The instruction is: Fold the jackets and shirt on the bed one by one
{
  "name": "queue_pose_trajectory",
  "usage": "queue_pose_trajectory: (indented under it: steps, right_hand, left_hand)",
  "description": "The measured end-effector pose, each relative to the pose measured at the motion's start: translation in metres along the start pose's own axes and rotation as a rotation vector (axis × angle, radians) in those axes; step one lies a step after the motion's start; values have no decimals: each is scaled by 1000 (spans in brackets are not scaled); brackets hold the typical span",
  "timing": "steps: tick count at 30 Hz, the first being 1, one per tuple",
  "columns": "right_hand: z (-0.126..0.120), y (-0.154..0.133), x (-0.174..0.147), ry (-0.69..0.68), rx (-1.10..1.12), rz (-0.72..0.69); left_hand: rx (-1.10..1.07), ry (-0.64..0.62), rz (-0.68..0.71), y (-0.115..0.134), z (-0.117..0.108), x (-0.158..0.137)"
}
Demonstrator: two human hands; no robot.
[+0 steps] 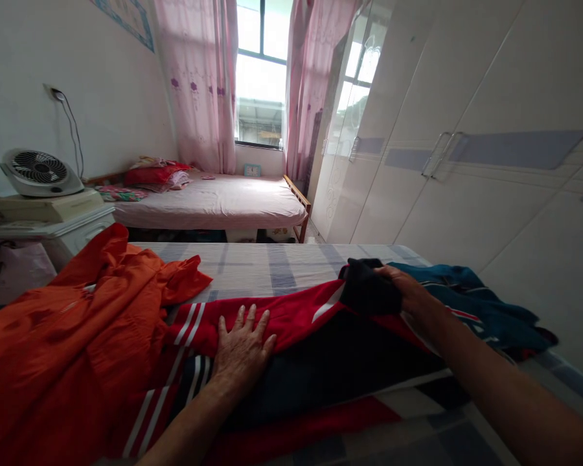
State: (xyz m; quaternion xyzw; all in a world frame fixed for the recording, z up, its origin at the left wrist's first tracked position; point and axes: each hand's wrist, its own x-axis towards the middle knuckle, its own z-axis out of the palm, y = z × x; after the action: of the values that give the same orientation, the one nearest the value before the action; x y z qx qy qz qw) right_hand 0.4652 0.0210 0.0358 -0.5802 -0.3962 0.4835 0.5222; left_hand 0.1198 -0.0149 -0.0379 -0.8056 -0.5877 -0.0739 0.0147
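A red and navy jacket (330, 369) with white stripes at its hems lies spread on the bed in front of me. My left hand (243, 343) rests flat on its red part, fingers spread, near the striped end. At the jacket's other end, my right hand (405, 288) grips a bunched dark part of the cloth and lifts it a little. The fingertips of that hand are partly hidden by the fabric. An orange jacket (78, 349) lies to the left, touching the striped hem. Behind my right forearm is a teal garment (480, 301), loosely heaped.
The near bed has a checked sheet (252, 262). A second bed (223, 200) with a red pillow (155, 171) stands by the window. On the left, a small fan (41, 171) sits on a box over a white cabinet. White wardrobes (418, 220) line the right side.
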Motion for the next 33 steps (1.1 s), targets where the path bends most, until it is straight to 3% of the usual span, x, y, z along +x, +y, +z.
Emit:
queue_pose_trajectory:
  steps: [5,9,11,13,15,17,19,22,24,28,30,33]
  right_hand:
    - [3,-22,4,130,21,-356]
    - [13,-28,-7,32,-182,-490]
    - [24,-30,-25,-119,-344,-513]
    - [35,-31,-48,-356,-539,-490]
    - [41,-28,-70,-621,-719,-383]
    - [38,-20,-84,-769,-826,-261]
    - [25,-6,-87,-680,-860,-256]
    - [-3,16,-73,-252,-877,-456]
    - [-19,27,-59,-65,-968,-611]
    - [-30,38,-36,-47,-1315,-801]
    - [-31,41,-31,-45,-1477,-772]
    - [-36,45,-29,69,-1606,-646]
  left_hand:
    - [14,-4,-4,0,1,-1]
    - [20,21,17,-2,6,-1]
    - [20,33,26,-4,9,-1]
    - [24,38,30,-5,12,-1]
    - [36,38,31,-6,13,-1]
    - [51,40,32,-6,13,-1]
    - [64,43,36,-5,12,-2]
    - [82,42,42,-4,9,-1]
    - [93,35,42,-4,7,-1]
    - [122,20,42,-2,5,-2]
    - [137,16,42,-1,4,-2]
    - [136,-3,33,0,3,-2]
